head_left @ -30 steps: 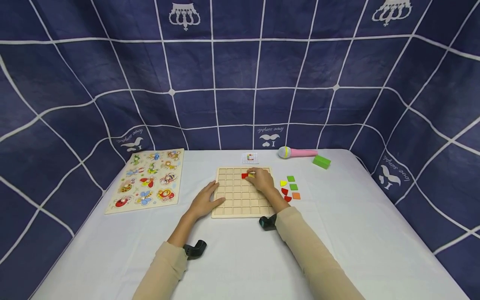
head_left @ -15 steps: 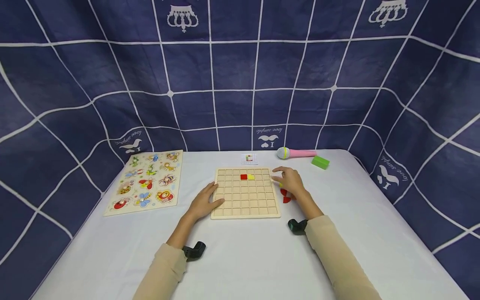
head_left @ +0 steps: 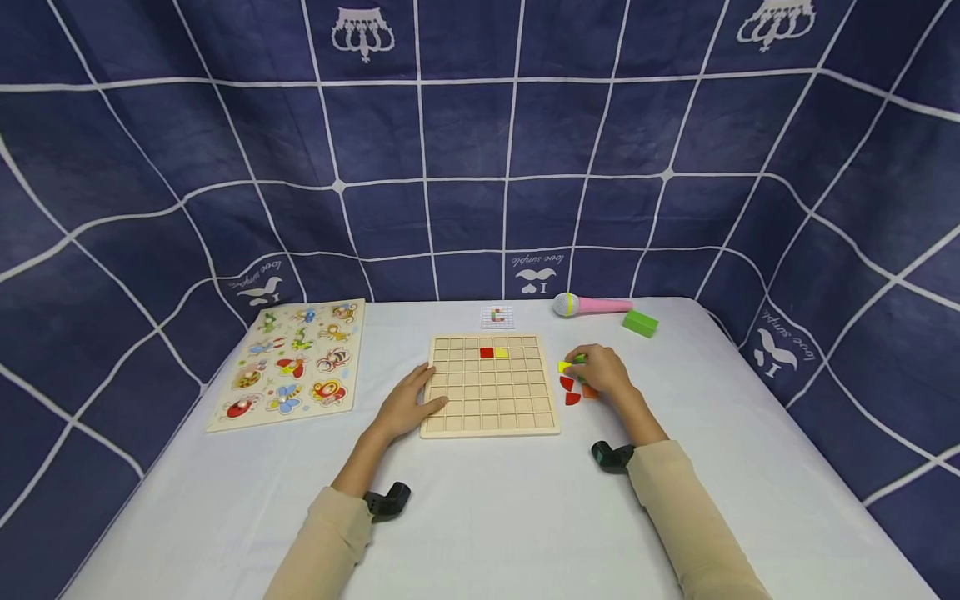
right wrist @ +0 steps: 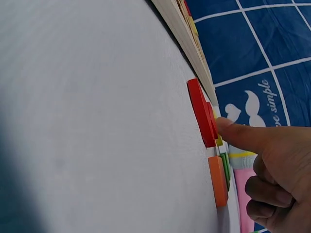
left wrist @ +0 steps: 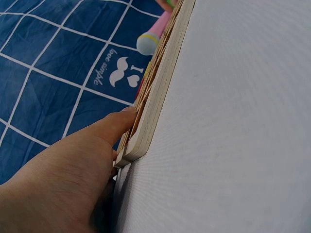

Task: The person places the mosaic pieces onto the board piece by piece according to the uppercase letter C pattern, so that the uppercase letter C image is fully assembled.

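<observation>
A wooden grid board (head_left: 487,400) lies on the white table, with a red square tile (head_left: 487,353) and a yellow tile (head_left: 502,353) side by side in its upper cells. My left hand (head_left: 405,404) rests at the board's left edge, fingers relaxed and thumb (left wrist: 124,119) over the rim. To the right of the board, my right hand (head_left: 603,371) is down among loose tiles. Its thumb and index finger are at a green tile (head_left: 580,358), beside a yellow piece (head_left: 563,367); I cannot tell if they pinch it. Red pieces (right wrist: 201,114) and an orange tile (right wrist: 218,180) lie close by.
A small pattern card (head_left: 497,317) lies behind the board. A pink toy microphone (head_left: 603,306) and a green block (head_left: 641,323) are at the back right. An insect picture puzzle board (head_left: 288,367) lies on the left. A navy checked curtain (head_left: 465,150) surrounds the table.
My right hand has left the yellow tile in the grid and moved right and down to the loose tiles. My left hand has stayed at the board's edge.
</observation>
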Demonstrator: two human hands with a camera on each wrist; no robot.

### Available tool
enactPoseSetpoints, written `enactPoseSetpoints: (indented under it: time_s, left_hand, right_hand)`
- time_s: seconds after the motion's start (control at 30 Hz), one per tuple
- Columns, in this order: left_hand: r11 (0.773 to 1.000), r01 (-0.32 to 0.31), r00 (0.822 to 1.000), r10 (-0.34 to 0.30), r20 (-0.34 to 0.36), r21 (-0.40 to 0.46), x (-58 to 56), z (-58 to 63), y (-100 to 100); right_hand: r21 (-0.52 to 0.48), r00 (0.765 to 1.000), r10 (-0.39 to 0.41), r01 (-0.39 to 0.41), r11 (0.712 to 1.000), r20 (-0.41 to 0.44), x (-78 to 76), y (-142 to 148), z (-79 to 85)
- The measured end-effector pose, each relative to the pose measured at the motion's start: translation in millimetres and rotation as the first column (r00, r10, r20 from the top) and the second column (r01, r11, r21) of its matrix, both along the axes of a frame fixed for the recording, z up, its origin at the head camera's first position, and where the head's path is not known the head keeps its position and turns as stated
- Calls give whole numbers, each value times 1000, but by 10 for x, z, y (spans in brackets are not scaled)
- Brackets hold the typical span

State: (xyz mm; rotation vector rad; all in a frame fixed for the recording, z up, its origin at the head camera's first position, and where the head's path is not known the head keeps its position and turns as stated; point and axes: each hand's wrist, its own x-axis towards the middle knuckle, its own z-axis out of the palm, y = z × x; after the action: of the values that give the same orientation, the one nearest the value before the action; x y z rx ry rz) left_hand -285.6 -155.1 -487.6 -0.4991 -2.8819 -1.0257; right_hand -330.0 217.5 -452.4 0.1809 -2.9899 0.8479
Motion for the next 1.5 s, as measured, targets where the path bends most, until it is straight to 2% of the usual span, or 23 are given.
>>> enactPoseSetpoints:
  time_s: [0.27, 0.67, 1.07, 1.33, 1.5]
  left_hand:
    - [1000, -3, 1000, 3, 5, -2, 0, 10, -2]
    - [1000, -3, 1000, 3, 11, 7, 8, 4, 5]
    - [1000, -5, 1000, 5, 13, 7, 13, 20, 1]
    - [1000, -5, 1000, 5, 12, 1, 8, 20, -11]
    - [1000, -5, 1000, 5, 6, -2, -3, 2, -10]
  right_hand:
    - [56, 998, 7, -3, 998, -66, -83, -41, -46]
    - [21, 999, 25, -25, 999, -25, -73, -174, -28]
    - [39, 998, -53, 54, 998, -30, -89, -66, -7]
    - [51, 998, 19, -16, 999, -52, -149, -79, -44]
    - [50, 998, 26, -23, 998, -51, -164, -96, -69]
